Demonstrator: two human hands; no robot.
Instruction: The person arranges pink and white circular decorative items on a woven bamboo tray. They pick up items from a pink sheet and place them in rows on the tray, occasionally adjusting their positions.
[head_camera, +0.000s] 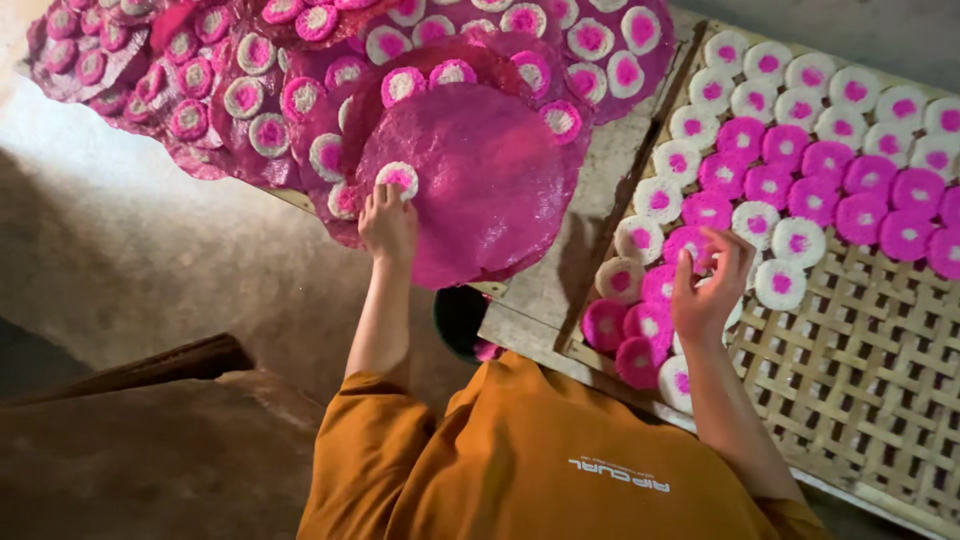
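My left hand (388, 225) reaches to a small white disc with a pink centre (397, 178) and pinches it at the near edge of a large round magenta sheet (485, 185). My right hand (705, 290) hovers with its fingers spread over rows of pink discs (768, 185) and white pink-centred discs (798, 242) laid on a woven bamboo tray (860, 360). Its fingertips touch a pink disc (688, 243) at the near end of the rows. I wear an orange shirt (530, 460).
More magenta sheets covered with several white-and-pink discs (250, 100) overlap at the back left. A grey wooden board (590, 230) lies between the sheets and the tray. A dark round object (458, 318) sits below it. A wooden beam (150, 365) lies on the floor at left.
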